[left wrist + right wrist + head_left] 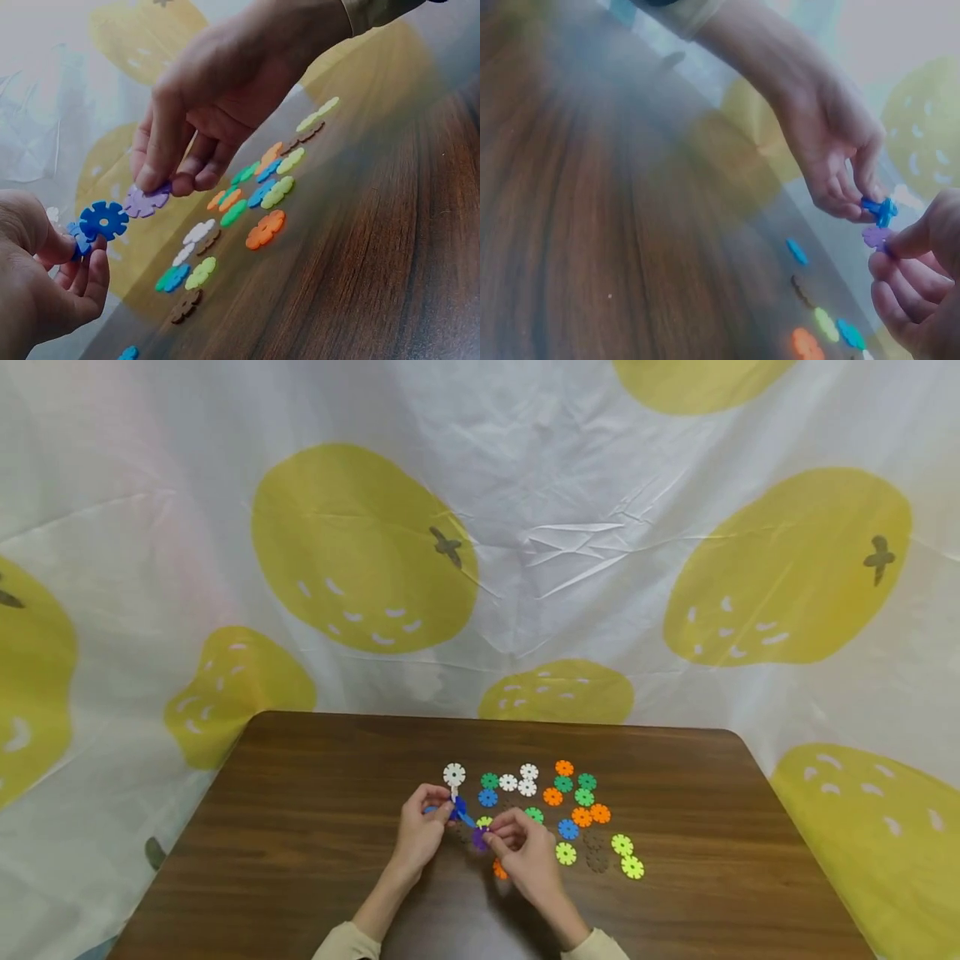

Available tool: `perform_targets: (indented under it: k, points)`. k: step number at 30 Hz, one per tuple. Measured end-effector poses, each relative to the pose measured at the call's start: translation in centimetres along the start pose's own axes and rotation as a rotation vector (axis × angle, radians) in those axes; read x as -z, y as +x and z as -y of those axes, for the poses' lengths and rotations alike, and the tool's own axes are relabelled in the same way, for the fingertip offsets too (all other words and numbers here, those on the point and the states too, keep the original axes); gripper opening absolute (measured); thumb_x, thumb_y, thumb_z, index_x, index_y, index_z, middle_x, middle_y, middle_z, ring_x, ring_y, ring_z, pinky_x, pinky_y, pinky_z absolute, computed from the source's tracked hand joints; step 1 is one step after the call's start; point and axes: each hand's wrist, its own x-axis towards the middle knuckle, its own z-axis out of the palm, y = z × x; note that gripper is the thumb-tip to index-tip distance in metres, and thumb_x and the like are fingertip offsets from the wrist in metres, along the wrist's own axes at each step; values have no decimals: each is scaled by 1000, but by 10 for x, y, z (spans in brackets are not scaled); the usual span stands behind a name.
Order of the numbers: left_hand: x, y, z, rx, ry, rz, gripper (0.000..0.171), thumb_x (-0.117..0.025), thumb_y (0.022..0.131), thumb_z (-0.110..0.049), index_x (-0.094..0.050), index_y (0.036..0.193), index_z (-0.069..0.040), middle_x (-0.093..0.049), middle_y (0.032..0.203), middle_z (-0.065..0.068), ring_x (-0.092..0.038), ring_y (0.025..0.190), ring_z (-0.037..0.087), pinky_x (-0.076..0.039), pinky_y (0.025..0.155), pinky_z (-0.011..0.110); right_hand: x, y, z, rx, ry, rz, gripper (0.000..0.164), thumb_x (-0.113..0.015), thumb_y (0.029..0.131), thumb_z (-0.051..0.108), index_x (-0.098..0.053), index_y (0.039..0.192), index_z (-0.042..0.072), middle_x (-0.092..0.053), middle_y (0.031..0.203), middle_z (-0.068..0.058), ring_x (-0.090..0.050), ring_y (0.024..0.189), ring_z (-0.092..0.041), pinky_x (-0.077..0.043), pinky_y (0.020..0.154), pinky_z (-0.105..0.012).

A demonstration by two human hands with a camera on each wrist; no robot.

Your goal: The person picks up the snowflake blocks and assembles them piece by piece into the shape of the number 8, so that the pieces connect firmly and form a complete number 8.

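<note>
My left hand (422,831) pinches a small joined cluster of notched plastic discs, among them a dark blue disc (103,220). A white disc (453,774) stands at the cluster's far end, just beyond the left fingertips in the head view. Between thumb and fingers, my right hand (528,856) pinches a purple notched disc (145,201). Its edge meets the blue piece in both wrist views; whether the slots are interlocked I cannot tell. Fingertips cover part of the blue cluster.
Loose notched discs lie across the brown table (315,827), mostly to the right of the hands: an orange disc (582,817), a yellow-green disc (632,867), a brown disc (597,862), plus several green, white and blue ones. Behind the table hangs a fruit-patterned cloth (525,610).
</note>
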Motion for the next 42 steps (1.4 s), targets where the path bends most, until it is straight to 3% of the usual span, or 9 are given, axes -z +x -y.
perform_targets:
  k: [21, 27, 30, 35, 42]
  points:
    - [1, -2, -1, 19, -3, -10, 16, -60, 93, 11, -58, 108, 15, -65, 97, 21, -65, 74, 10, -61, 69, 26, -4, -2, 4, 23, 86, -49, 16, -80, 81, -2, -68, 91, 3, -75, 83, -12, -71, 70, -19, -58, 66, -22]
    - [-3, -2, -1, 6, 25, -33, 9, -64, 90, 12, -62, 98, 15, -66, 88, 20, -66, 69, 14, -61, 65, 28, -2, -1, 1, -37, 129, -31, 16, -82, 81, 1, -69, 90, 1, -75, 82, -15, -73, 71, -29, -59, 64, -22]
    - [-6, -1, 1, 3, 38, -49, 6, -65, 88, 13, -64, 94, 13, -67, 85, 20, -65, 66, 15, -61, 63, 29, 0, -1, -2, -85, 166, -18, 16, -82, 81, -1, -69, 90, -2, -75, 81, -19, -73, 70, -33, -60, 63, -28]
    - [-8, -1, 0, 5, 55, -56, 5, -67, 87, 12, -65, 91, 11, -69, 85, 22, -63, 65, 15, -61, 62, 31, -1, -3, -7, -138, 246, -10, 17, -80, 81, -4, -67, 92, -7, -74, 83, -23, -73, 68, -27, -62, 66, -36]
    - [-8, -1, 1, 16, 71, -93, 6, -68, 84, 13, -67, 87, 8, -68, 79, 19, -63, 62, 16, -60, 59, 30, -6, -4, -8, -158, 295, -55, 18, -78, 81, -7, -67, 94, -10, -73, 84, -25, -72, 66, -20, -62, 64, -33]
